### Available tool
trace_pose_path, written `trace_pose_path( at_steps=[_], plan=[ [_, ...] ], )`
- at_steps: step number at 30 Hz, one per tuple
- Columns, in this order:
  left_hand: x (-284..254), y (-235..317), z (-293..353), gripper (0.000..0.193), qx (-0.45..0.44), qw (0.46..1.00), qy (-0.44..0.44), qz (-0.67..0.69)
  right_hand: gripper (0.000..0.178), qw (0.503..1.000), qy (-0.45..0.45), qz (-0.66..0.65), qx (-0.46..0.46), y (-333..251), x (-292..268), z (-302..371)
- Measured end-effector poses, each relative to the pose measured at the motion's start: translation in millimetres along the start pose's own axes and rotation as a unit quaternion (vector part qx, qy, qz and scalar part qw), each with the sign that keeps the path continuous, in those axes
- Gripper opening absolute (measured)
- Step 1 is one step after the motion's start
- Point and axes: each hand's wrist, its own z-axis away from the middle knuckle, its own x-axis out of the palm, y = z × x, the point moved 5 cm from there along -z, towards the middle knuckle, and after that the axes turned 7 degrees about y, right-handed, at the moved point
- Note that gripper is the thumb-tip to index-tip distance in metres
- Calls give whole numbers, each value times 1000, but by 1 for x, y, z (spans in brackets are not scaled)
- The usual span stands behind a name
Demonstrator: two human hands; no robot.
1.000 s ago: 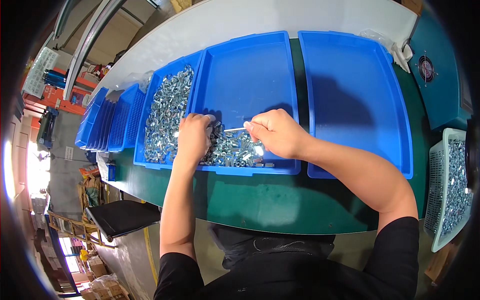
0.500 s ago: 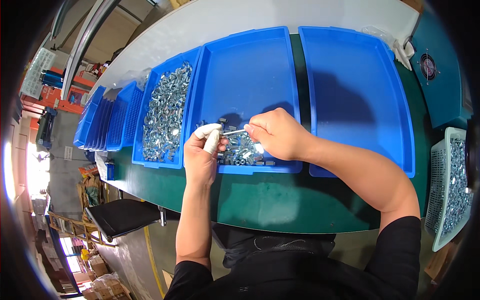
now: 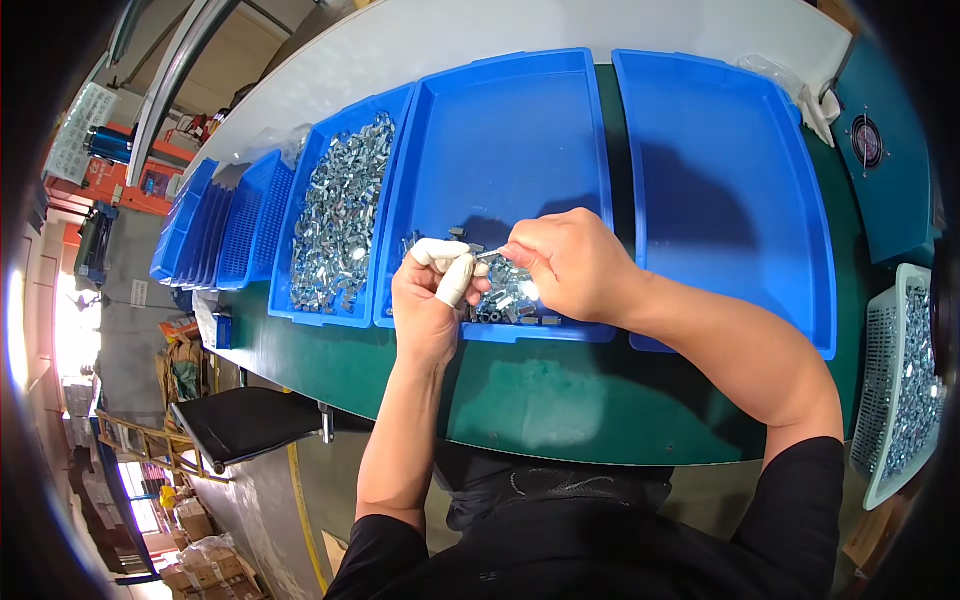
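My left hand (image 3: 427,305), with white coverings on its thumb and a finger, is closed in a pinch over the near part of the middle blue tray (image 3: 505,130). What sits between its fingertips is hidden. My right hand (image 3: 580,262) pinches a thin shiny metal rod (image 3: 489,254), whose other end meets the left fingertips. Below both hands, small silvery metal pieces (image 3: 515,305), some shaped like hex nuts, lie in a loose heap near the tray's front wall.
Left of the middle tray, a blue tray (image 3: 291,240) is full of similar metal pieces. Blue baskets (image 3: 250,215) stand farther left. Another blue tray (image 3: 730,120) is at the right. Past the green table's (image 3: 560,400) right end, a pale basket (image 3: 880,350) holds more pieces.
My hands have come closer together, and less of the rod shows between them. The whole view has shifted slightly, with the trays appearing a little farther right.
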Motion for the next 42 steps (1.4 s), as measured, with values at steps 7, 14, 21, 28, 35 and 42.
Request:
trace_pose_path(
  at_steps=[7, 14, 21, 28, 35, 42],
  plan=[
    [4, -5, 2, 5, 24, 999, -7, 44, 20, 1000, 3, 20, 7, 1, 2, 1],
    [4, -7, -2, 3, 11, 1000, 6, 19, 23, 998, -32, 20, 58, 7, 6, 4],
    [10, -7, 1, 4, -5, 998, -55, 3, 26, 996, -54, 6, 67, 3, 11, 7],
    [11, -2, 15, 8, 130, 986, -40, -101, 33, 949, -164, -96, 250, 14, 15, 7],
    [9, 2, 14, 15, 150, 980, -26, -124, 38, 937, -186, -159, 250, 9, 18, 8],
    [-11, 26, 13, 3, 141, 967, -31, -211, 30, 990, -113, -27, 76, -8, 17, 9]
  ],
)
